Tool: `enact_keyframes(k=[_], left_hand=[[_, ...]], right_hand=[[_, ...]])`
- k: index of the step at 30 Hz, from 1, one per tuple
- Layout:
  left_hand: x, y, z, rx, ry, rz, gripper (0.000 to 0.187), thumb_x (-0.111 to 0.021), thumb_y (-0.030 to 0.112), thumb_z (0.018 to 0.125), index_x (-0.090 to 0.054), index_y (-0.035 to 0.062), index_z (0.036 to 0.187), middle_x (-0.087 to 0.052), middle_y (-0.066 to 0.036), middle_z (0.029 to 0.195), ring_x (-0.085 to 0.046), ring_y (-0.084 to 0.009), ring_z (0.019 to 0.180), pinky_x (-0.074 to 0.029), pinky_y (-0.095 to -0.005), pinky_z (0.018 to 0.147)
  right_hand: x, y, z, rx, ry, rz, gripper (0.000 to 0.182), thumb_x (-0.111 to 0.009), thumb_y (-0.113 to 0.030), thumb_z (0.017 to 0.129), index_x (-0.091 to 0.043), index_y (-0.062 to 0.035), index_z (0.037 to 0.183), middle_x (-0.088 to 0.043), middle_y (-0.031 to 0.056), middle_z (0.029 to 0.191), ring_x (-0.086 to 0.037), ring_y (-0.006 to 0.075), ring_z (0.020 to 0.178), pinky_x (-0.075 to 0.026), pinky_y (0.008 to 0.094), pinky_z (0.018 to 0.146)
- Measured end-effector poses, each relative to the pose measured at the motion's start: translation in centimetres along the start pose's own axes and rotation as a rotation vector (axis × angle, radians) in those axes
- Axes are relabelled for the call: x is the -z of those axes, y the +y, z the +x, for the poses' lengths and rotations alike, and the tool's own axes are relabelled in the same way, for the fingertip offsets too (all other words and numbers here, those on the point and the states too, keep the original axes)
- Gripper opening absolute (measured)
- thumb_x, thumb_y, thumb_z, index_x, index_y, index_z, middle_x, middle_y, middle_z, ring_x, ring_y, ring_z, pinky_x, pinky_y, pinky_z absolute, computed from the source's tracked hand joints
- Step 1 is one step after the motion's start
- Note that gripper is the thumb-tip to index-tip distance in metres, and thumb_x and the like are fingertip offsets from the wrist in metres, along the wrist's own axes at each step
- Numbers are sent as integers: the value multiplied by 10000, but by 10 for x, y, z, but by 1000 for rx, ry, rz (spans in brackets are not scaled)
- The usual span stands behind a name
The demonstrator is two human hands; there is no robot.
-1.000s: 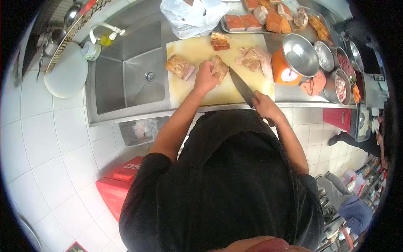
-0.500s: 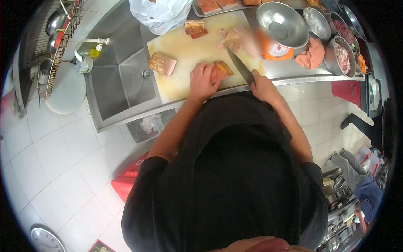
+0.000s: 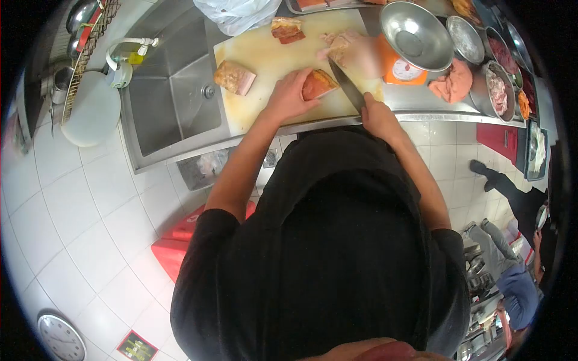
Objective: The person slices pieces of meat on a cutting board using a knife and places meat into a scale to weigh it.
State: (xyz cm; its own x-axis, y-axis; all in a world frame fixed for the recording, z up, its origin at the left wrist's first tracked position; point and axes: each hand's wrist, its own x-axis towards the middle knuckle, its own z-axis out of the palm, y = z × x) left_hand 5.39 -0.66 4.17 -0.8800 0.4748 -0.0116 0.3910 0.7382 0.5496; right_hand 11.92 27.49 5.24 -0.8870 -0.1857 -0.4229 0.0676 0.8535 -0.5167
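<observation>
Bowls [image 3: 497, 90] of raw meat right of knife-holding right hand [image 3: 377, 115].

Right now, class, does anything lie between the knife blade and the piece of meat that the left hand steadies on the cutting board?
Nothing visible does. The long dark knife blade, gripped by the right hand, lies right beside the reddish-brown meat piece under the left hand. Only bare pale yellow cutting board shows around them.
</observation>
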Motion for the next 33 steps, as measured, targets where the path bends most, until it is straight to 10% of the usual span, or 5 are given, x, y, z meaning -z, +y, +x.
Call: enact_keyframes(k=[10,20,33], left_hand=[[29,22,23,206,-78,-144,872,-851,349,721,-494,38,1454,-637,-231,1303,-642,-360,1189,-515,-426,1015],[114,148,144,-306,191,-125,806,-883,242,750,-502,38,1430,-653,-193,1262,-666,-270,1123,-529,-375,980],[12,197,244,-543,-33,286,800,-830,428,763,-535,76,1418,-658,-188,1302,-621,-353,1223,-482,-480,1037]], right_hand=[[0,8,-2,-22,0,91,255,-523,-98,952,-501,13,1181,-695,321,978,-681,491,965,-523,582,853],[-10,35,12,18,15,215,383,-561,-155,932,-514,20,1269,-709,293,1012,-692,463,971,-536,550,857],[-4,46,7,28,-22,368,425,-546,-159,921,-544,8,1311,-699,272,1123,-684,436,1042,-533,521,892]])
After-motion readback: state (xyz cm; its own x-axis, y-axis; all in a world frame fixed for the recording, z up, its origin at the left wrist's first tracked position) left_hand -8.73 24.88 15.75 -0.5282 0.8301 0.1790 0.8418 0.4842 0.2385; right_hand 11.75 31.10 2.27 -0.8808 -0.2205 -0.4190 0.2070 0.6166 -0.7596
